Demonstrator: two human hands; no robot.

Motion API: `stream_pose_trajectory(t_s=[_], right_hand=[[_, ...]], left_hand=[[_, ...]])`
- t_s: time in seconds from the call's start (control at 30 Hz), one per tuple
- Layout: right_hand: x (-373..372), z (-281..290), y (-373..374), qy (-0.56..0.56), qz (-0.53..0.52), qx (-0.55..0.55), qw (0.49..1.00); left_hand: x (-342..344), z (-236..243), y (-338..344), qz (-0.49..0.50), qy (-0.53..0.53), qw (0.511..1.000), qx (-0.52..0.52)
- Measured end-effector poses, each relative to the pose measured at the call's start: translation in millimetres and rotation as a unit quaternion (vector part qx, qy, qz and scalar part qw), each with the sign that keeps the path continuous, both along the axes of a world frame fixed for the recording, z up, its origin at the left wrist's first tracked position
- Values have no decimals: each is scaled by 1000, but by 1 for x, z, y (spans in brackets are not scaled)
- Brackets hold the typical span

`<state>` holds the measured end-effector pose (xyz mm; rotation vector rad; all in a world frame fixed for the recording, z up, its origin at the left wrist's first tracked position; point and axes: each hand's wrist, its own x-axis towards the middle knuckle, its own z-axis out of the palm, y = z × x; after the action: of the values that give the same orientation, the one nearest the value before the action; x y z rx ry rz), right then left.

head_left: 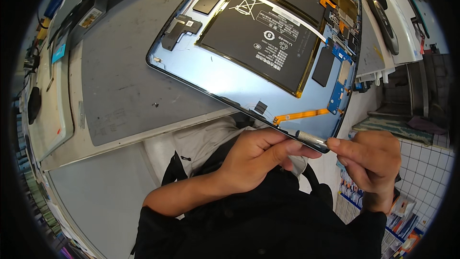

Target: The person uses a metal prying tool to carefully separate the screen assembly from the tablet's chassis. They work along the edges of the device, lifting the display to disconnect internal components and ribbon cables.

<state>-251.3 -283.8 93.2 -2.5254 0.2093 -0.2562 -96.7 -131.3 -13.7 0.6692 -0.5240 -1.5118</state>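
Observation:
An opened tablet (pixel 206 72) with a pale blue metal inside lies tilted across the table's front edge, one corner toward me. My left hand (pixel 256 156) grips that near edge, fingers beneath and thumb at the rim. In my right hand (pixel 369 156), thumb and fingertips pinch a short silver metal piece (pixel 311 139), which lies along the tablet's corner; its exact kind is not clear. Close by are an orange flex cable (pixel 302 116) and a blue circuit board (pixel 338 91). A large black battery (pixel 261 41) fills the tablet's middle, and a black speaker module (pixel 181 31) sits near its left side.
A grey work mat (pixel 115 91) with dark specks covers the table under and left of the tablet. A white tray-like board (pixel 55 115) stands at the far left. A black handheld device (pixel 383 24) rests at the right. Below right is a white grid rack (pixel 426 168) with packets.

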Motion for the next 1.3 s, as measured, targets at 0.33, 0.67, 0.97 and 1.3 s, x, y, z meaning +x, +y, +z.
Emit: stream_pose_trajectory(t_s=[0.33, 0.67, 0.97, 1.3], right_hand=[[6, -5, 3, -20, -6, -5, 1000], [13, -4, 2, -16, 3, -7, 1000], [16, -5, 1, -17, 9, -13, 1000], [23, -4, 0, -24, 19, -10, 999]], left_hand=[[0, -1, -1, 1, 6, 1000, -22], [1, -2, 0, -8, 10, 1000, -17], [0, -2, -1, -1, 11, 1000, -17], [-2, -2, -2, 9, 7, 1000, -17]])
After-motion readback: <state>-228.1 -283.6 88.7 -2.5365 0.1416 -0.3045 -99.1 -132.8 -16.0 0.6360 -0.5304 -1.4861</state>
